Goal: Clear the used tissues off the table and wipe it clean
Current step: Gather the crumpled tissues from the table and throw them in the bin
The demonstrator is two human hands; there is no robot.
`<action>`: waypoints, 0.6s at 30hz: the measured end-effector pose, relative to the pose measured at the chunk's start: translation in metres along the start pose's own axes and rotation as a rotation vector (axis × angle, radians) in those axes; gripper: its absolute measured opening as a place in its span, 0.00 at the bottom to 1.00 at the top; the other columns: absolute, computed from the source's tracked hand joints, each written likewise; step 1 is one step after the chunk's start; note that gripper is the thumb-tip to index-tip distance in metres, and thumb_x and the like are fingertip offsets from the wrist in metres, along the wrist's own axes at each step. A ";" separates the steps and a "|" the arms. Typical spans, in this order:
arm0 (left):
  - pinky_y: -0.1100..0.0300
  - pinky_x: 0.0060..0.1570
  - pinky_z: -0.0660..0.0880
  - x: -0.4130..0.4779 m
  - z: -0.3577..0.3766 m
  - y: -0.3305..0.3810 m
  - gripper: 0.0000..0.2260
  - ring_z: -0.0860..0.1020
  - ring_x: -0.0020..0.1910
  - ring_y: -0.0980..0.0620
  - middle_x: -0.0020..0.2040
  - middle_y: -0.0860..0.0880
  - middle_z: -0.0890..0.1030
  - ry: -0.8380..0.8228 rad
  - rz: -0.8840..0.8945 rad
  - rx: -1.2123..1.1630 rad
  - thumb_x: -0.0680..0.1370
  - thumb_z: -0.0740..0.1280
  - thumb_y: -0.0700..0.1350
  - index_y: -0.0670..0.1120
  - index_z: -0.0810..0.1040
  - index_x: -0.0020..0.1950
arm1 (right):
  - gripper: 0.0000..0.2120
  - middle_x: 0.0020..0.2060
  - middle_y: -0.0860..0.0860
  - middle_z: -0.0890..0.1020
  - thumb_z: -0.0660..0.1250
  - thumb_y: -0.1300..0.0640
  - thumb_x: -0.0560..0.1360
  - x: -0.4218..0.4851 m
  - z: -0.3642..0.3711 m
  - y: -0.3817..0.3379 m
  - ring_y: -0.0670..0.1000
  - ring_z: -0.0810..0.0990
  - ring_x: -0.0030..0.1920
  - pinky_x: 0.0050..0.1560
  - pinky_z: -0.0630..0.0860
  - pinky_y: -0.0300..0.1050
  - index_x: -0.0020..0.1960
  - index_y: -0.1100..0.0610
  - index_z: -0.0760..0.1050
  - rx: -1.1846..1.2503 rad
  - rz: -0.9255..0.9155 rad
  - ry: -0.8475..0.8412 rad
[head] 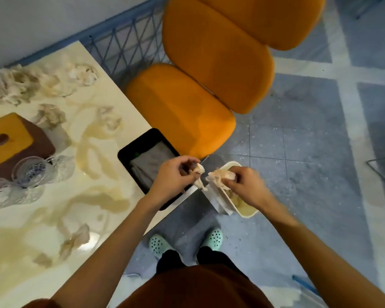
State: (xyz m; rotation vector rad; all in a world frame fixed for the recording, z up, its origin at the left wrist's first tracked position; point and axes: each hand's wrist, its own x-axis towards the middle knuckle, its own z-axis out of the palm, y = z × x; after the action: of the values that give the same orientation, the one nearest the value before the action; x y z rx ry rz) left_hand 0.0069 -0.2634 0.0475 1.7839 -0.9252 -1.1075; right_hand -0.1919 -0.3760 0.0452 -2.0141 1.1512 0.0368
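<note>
At the time of inspection the person stood at the corner of the marble-patterned table (129, 107). The left hand (172, 176) had its fingers curled, pinching a small crumpled tissue (199, 172) just past the table edge. The right hand (242, 185) gripped a second tissue wad (217, 177) directly over the mouth of a cream waste bin (247, 215), which stood on the floor beside the table corner. Further used tissues remained on the table: a heap (13, 85) at the far edge, one (50, 116) near the brown tissue box (11, 138), and one (76, 238) near the front. Tan liquid stains (105, 202) marked the surface. A black tray (125, 156) held a grey cloth (151, 162). Two clear glasses (31, 172) stood touching the box.
</note>
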 end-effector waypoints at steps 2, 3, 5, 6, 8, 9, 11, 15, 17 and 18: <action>0.59 0.28 0.77 0.012 0.028 0.010 0.12 0.80 0.37 0.50 0.45 0.51 0.82 -0.009 0.022 0.012 0.72 0.75 0.40 0.50 0.83 0.54 | 0.04 0.31 0.46 0.79 0.69 0.53 0.76 -0.003 -0.010 0.025 0.44 0.78 0.32 0.32 0.67 0.34 0.44 0.51 0.77 0.019 0.033 -0.017; 0.61 0.27 0.76 0.018 0.045 0.014 0.12 0.79 0.36 0.50 0.44 0.51 0.82 -0.017 0.027 0.016 0.72 0.75 0.39 0.49 0.83 0.54 | 0.03 0.31 0.45 0.79 0.69 0.53 0.76 -0.004 -0.015 0.039 0.44 0.79 0.32 0.32 0.67 0.31 0.47 0.52 0.78 0.031 0.047 -0.015; 0.62 0.24 0.74 0.029 0.071 0.018 0.11 0.77 0.32 0.56 0.42 0.50 0.81 -0.025 0.009 0.037 0.72 0.74 0.37 0.47 0.83 0.52 | 0.06 0.30 0.46 0.80 0.69 0.55 0.76 -0.006 -0.018 0.064 0.44 0.80 0.30 0.31 0.70 0.29 0.52 0.54 0.80 0.078 0.086 -0.009; 0.62 0.22 0.73 0.035 0.087 0.018 0.10 0.76 0.30 0.58 0.42 0.49 0.81 -0.034 -0.018 0.047 0.72 0.74 0.37 0.47 0.83 0.52 | 0.07 0.30 0.48 0.81 0.69 0.56 0.76 -0.006 -0.019 0.079 0.45 0.81 0.28 0.31 0.73 0.31 0.53 0.54 0.80 0.110 0.115 -0.022; 0.62 0.21 0.73 0.051 0.114 0.012 0.09 0.77 0.29 0.58 0.42 0.48 0.81 -0.043 -0.075 0.069 0.72 0.74 0.37 0.47 0.82 0.51 | 0.02 0.29 0.50 0.81 0.68 0.57 0.76 -0.002 -0.019 0.110 0.50 0.82 0.27 0.30 0.75 0.34 0.48 0.53 0.79 0.138 0.167 -0.061; 0.62 0.20 0.73 0.059 0.124 0.007 0.08 0.78 0.29 0.56 0.42 0.47 0.82 -0.044 -0.098 0.093 0.72 0.74 0.38 0.46 0.82 0.50 | 0.02 0.29 0.51 0.81 0.68 0.58 0.76 0.001 -0.016 0.122 0.52 0.82 0.27 0.28 0.76 0.36 0.46 0.52 0.78 0.149 0.201 -0.082; 0.62 0.20 0.74 0.081 0.148 -0.004 0.07 0.79 0.30 0.53 0.43 0.47 0.82 -0.057 -0.138 0.150 0.72 0.74 0.38 0.45 0.81 0.49 | 0.02 0.34 0.54 0.82 0.68 0.58 0.76 0.012 -0.010 0.155 0.54 0.83 0.28 0.28 0.78 0.38 0.48 0.56 0.78 0.165 0.286 -0.116; 0.57 0.26 0.78 0.124 0.189 -0.043 0.07 0.80 0.35 0.52 0.43 0.49 0.82 -0.068 -0.229 0.204 0.73 0.74 0.39 0.43 0.80 0.50 | 0.14 0.39 0.55 0.82 0.67 0.59 0.77 0.037 0.020 0.209 0.50 0.82 0.28 0.29 0.76 0.35 0.61 0.63 0.76 0.181 0.394 -0.157; 0.51 0.30 0.81 0.142 0.207 -0.066 0.07 0.80 0.38 0.50 0.45 0.49 0.81 -0.050 -0.281 0.207 0.73 0.73 0.38 0.43 0.80 0.50 | 0.15 0.42 0.56 0.82 0.65 0.61 0.78 0.046 0.038 0.227 0.49 0.81 0.29 0.26 0.73 0.32 0.63 0.63 0.75 0.204 0.439 -0.160; 0.49 0.34 0.82 0.150 0.216 -0.078 0.07 0.81 0.40 0.49 0.46 0.49 0.82 -0.054 -0.294 0.220 0.73 0.73 0.38 0.44 0.80 0.50 | 0.14 0.43 0.56 0.82 0.64 0.62 0.78 0.051 0.049 0.238 0.49 0.81 0.30 0.26 0.73 0.32 0.64 0.62 0.75 0.210 0.452 -0.156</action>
State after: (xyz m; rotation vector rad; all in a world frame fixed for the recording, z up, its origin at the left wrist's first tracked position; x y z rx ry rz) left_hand -0.1293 -0.4214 -0.1314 2.1309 -0.8621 -1.2814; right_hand -0.3206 -0.4444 -0.1563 -1.5105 1.4214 0.2839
